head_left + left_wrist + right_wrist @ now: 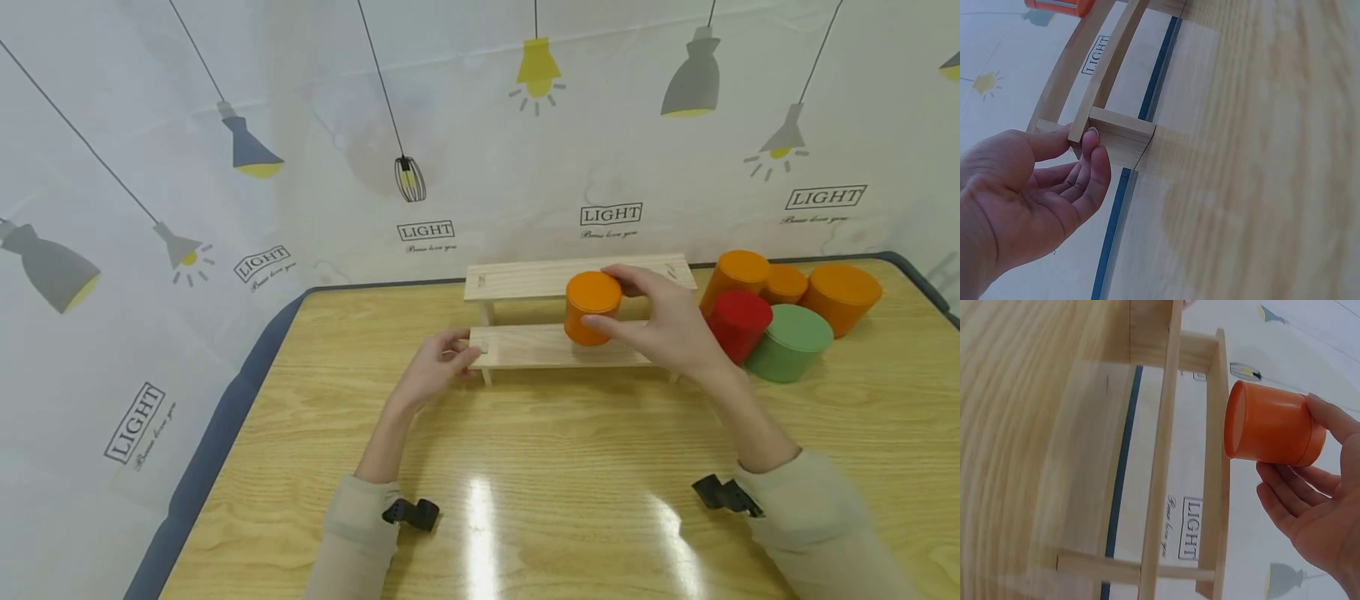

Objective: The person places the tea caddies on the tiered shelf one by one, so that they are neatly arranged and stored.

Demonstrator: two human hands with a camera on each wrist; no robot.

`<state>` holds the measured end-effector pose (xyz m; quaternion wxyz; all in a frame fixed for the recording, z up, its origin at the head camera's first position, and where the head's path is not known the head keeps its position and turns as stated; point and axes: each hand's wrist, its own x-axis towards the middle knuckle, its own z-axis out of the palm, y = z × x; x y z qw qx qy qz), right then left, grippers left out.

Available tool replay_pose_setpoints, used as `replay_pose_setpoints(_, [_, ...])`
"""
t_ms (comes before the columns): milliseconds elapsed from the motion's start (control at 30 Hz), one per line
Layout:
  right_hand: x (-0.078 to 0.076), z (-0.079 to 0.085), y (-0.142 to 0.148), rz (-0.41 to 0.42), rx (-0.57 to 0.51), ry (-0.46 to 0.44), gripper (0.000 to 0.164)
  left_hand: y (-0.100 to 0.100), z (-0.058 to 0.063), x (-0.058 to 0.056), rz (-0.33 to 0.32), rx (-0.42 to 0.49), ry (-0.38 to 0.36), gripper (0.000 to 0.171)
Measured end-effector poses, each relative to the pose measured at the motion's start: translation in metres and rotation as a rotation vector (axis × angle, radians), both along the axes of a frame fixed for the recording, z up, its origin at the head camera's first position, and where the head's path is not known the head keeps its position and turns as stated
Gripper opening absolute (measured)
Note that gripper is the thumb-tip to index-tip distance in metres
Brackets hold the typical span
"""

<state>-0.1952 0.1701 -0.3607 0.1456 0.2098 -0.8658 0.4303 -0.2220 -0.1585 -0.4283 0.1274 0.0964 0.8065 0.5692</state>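
Observation:
An orange canister point(588, 310) is held upright in my right hand point(671, 321), thumb on one side and fingers on the other. It hovers over a two-tier wooden shelf point(525, 346); in the right wrist view the canister point(1272, 425) is apart from the boards. My left hand point(437, 367) pinches the left end of the lower board. Seen from the left wrist, the thumb and fingers of that hand point(1047, 187) close around the board's corner point(1082, 128).
To the right of the shelf stand a red canister point(738, 325), a green canister point(791, 342) and several orange canisters point(843, 296). The wooden table point(570, 467) has a dark edge at the back and left. A white curtain point(480, 125) with lamp prints hangs behind it.

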Motion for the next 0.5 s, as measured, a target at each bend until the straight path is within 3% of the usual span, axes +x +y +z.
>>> replay_pose_setpoints(500, [-0.009, -0.019, -0.054, 0.127, -0.021, -0.039, 0.06, -0.002, 0.0, 0.0, -0.01, 0.007, 0.008, 0.053])
